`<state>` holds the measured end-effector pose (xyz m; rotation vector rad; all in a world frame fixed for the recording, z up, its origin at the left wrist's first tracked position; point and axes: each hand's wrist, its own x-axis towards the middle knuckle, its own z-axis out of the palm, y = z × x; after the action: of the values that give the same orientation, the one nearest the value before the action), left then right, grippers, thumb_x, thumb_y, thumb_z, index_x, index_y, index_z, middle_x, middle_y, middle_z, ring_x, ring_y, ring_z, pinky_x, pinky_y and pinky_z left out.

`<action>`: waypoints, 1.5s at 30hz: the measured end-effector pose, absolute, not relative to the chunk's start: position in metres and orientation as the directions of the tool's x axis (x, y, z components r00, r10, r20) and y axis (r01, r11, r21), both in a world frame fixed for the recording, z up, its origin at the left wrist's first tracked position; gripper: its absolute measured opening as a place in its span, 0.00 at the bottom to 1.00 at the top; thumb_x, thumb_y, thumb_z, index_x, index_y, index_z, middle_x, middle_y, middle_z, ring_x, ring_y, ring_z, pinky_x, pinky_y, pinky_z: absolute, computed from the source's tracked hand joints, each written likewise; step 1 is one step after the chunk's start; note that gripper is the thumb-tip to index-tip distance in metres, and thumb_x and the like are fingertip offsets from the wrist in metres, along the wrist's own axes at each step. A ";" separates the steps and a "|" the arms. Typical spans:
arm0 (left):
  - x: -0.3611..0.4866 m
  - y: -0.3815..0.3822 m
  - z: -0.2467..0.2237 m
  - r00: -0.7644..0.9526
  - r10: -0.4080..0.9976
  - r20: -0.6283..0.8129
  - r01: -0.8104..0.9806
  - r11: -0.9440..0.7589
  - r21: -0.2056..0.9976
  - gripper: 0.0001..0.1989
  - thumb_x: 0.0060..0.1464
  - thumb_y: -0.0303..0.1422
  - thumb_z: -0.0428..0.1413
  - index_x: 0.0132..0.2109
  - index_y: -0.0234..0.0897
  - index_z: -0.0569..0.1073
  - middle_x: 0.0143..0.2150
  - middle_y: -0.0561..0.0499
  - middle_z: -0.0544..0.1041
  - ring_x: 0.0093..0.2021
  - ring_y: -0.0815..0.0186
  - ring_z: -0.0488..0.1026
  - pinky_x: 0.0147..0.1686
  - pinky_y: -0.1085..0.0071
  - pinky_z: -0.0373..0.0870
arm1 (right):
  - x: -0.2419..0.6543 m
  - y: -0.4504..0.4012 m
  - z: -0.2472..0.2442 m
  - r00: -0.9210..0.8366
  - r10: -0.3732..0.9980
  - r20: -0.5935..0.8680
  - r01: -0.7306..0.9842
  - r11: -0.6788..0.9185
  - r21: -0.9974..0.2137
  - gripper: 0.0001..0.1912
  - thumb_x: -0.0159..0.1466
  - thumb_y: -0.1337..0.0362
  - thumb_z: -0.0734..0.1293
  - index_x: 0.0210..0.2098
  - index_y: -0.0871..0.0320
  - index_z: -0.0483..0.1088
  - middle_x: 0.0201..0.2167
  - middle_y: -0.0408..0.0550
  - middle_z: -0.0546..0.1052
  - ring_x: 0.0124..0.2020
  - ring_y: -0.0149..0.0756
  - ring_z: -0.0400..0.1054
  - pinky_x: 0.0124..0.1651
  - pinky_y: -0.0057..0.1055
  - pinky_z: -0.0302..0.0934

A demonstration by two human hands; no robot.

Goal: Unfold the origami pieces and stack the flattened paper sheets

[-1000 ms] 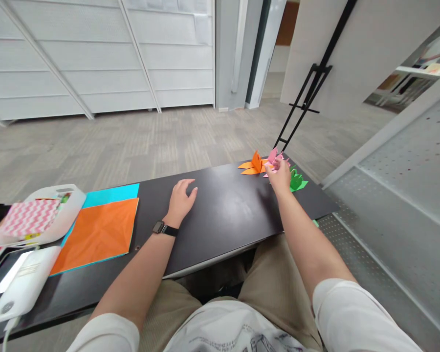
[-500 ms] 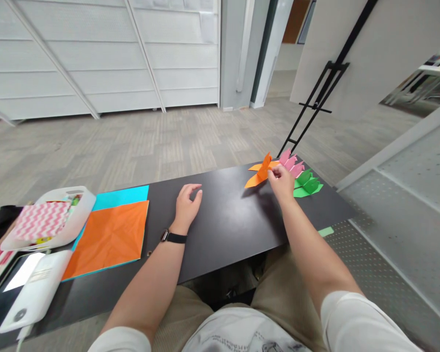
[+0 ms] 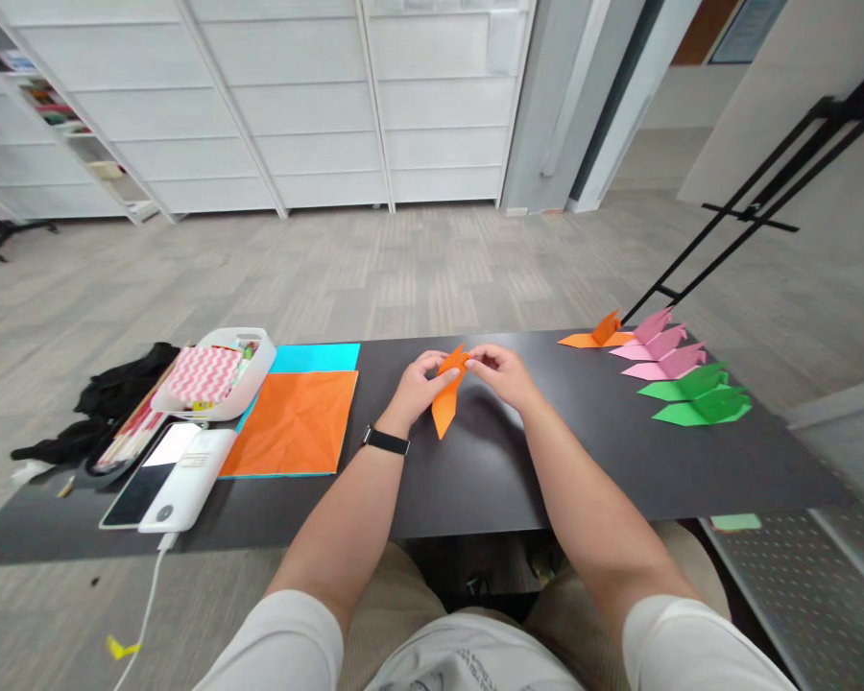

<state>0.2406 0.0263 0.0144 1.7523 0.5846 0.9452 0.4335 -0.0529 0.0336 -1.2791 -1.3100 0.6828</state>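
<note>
Above the middle of the dark table, an orange origami crane (image 3: 444, 411) is between my two hands. My left hand (image 3: 419, 389) pinches it from the left, thumb across its folded body. From the right, the fingertips of my right hand (image 3: 502, 374) close on its upper edge. Off to the right stands a row of folded paper cranes: an orange crane (image 3: 599, 334), several pink cranes (image 3: 666, 360) and green cranes (image 3: 706, 403). On the left lies a stack of orange paper (image 3: 295, 422) with blue paper (image 3: 317, 358) under it.
Left of the paper stands a white plastic basket (image 3: 259, 369) holding a pink zigzag-patterned item. A tablet (image 3: 140, 489) lies in front, with a white corded device (image 3: 191, 475) partly over it. Black cloth (image 3: 126, 379) lies farther left. A black easel stand (image 3: 749, 211) rises behind the table.
My right hand has brought an orange crane from the right-hand row to the middle. My left hand, empty before, now grips it too. The view has turned left.
</note>
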 end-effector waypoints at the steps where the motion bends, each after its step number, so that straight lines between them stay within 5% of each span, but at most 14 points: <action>1: 0.241 0.025 0.015 0.578 0.750 0.321 -0.034 -0.370 0.928 0.14 0.60 0.44 0.65 0.37 0.38 0.80 0.51 0.44 0.80 0.55 0.57 0.77 0.62 0.57 0.70 | 0.436 -0.054 0.030 0.242 0.922 0.303 0.255 0.241 -0.936 0.18 0.61 0.44 0.75 0.37 0.52 0.80 0.35 0.45 0.84 0.36 0.39 0.76 0.46 0.41 0.72; 8: 0.247 0.016 0.020 0.656 0.693 0.300 0.018 -0.412 0.911 0.15 0.60 0.46 0.65 0.34 0.39 0.78 0.46 0.46 0.81 0.49 0.59 0.78 0.57 0.59 0.72 | 0.444 -0.063 0.033 0.415 0.838 0.354 0.274 0.256 -0.927 0.19 0.62 0.41 0.75 0.37 0.50 0.81 0.37 0.47 0.84 0.40 0.43 0.77 0.48 0.43 0.73; 17: 0.248 0.010 0.026 0.587 0.727 0.357 0.009 -0.446 0.895 0.12 0.61 0.40 0.65 0.33 0.39 0.77 0.43 0.47 0.80 0.48 0.59 0.78 0.55 0.60 0.72 | 0.431 -0.068 0.033 0.275 0.903 0.331 0.215 0.277 -0.936 0.22 0.62 0.38 0.74 0.38 0.50 0.79 0.38 0.46 0.83 0.41 0.43 0.77 0.51 0.43 0.73; 24: 0.244 0.012 0.026 0.613 0.705 0.356 0.032 -0.473 0.880 0.13 0.59 0.39 0.67 0.48 0.39 0.80 0.50 0.46 0.82 0.52 0.58 0.78 0.59 0.59 0.72 | 0.436 -0.067 0.030 0.425 0.846 0.322 0.237 0.239 -0.942 0.20 0.63 0.42 0.74 0.31 0.52 0.75 0.29 0.43 0.78 0.32 0.38 0.71 0.40 0.38 0.69; 28: 0.243 0.014 0.023 0.641 0.692 0.331 0.045 -0.464 0.885 0.11 0.59 0.41 0.67 0.41 0.39 0.80 0.46 0.47 0.83 0.50 0.58 0.79 0.58 0.59 0.72 | 0.440 -0.068 0.037 0.471 0.813 0.343 0.208 0.276 -0.938 0.23 0.61 0.38 0.74 0.33 0.51 0.77 0.31 0.44 0.79 0.35 0.40 0.73 0.45 0.40 0.72; 33: 0.245 0.019 0.020 0.520 0.813 0.261 -0.120 -0.233 0.965 0.16 0.57 0.46 0.67 0.39 0.37 0.79 0.40 0.49 0.82 0.41 0.63 0.78 0.46 0.66 0.75 | 0.439 -0.068 0.041 0.364 0.881 0.304 0.099 0.288 -0.953 0.27 0.65 0.36 0.71 0.52 0.48 0.80 0.45 0.48 0.85 0.48 0.43 0.79 0.57 0.44 0.73; 40: 0.250 0.020 0.017 0.427 0.876 0.223 -0.267 -0.113 0.957 0.21 0.51 0.43 0.72 0.46 0.38 0.76 0.30 0.57 0.77 0.30 0.70 0.75 0.36 0.73 0.72 | 0.427 -0.062 0.024 0.197 0.951 0.239 0.051 0.234 -0.971 0.21 0.59 0.42 0.78 0.42 0.51 0.81 0.41 0.47 0.86 0.43 0.41 0.81 0.55 0.44 0.75; 45: 0.254 0.013 0.017 0.377 0.891 0.252 -0.225 -0.176 0.958 0.19 0.53 0.40 0.72 0.46 0.38 0.74 0.36 0.51 0.82 0.37 0.65 0.82 0.42 0.68 0.78 | 0.420 -0.061 0.020 0.210 0.942 0.262 0.068 0.254 -0.965 0.20 0.59 0.44 0.78 0.41 0.52 0.80 0.38 0.46 0.85 0.38 0.39 0.80 0.51 0.41 0.76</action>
<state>0.2543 0.0127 0.0172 1.3931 0.6542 1.1306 0.4203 -0.0612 0.0201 -1.1385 -1.1890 0.8395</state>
